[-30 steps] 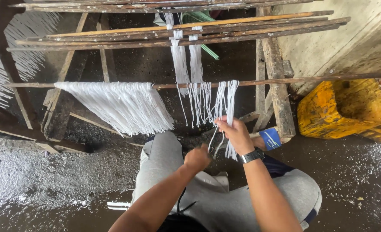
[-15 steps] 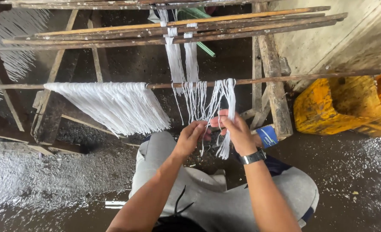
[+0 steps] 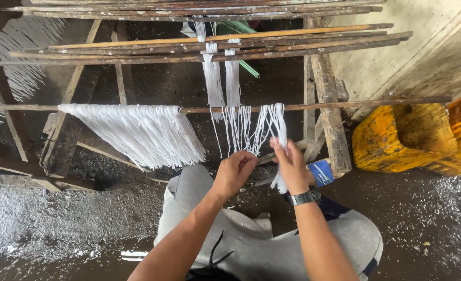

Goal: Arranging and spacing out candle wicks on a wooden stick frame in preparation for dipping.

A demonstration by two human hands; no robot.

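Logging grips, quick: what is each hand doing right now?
Left hand: fingers curled shut on white strands.
Right hand: fingers closed on a strand bundle.

Open room lies below the thin pole (right of the strands), until the wooden post.

Small blue packet beside wrist

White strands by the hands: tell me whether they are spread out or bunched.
Spread out: the white strands hang in separate thin groups with gaps along the stick; the right hand grips one group.
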